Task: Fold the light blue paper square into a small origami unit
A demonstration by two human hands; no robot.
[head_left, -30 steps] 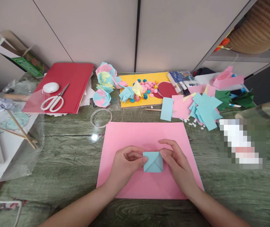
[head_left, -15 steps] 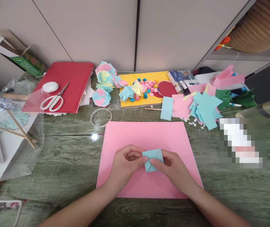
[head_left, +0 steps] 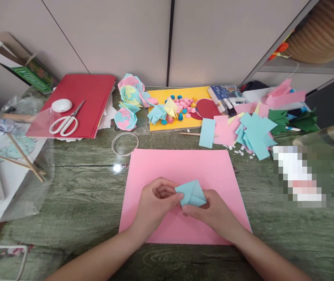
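Note:
Between my two hands is a small folded light-blue paper (head_left: 192,192), its crease lines meeting near the middle. My left hand (head_left: 160,197) pinches its left corner between thumb and fingers. At the lower right edge, my right hand (head_left: 210,208) grips it, thumb in front and fingers mostly hidden behind. Both hands are over a pink sheet (head_left: 181,166) that lies on the green wood-patterned table (head_left: 87,203).
Scissors (head_left: 64,124) lie on a red folder (head_left: 90,97) at left. Folded paper shapes (head_left: 130,97) and a yellow sheet (head_left: 161,124) with small colored pieces are at the back. Light-blue paper pieces (head_left: 256,132), a tape ring (head_left: 125,155) and a stick (head_left: 188,134) lie nearby.
The folded paper has turned in my hands, its upper right corner now tilted up. My right thumb has moved down from the paper's middle to its lower edge.

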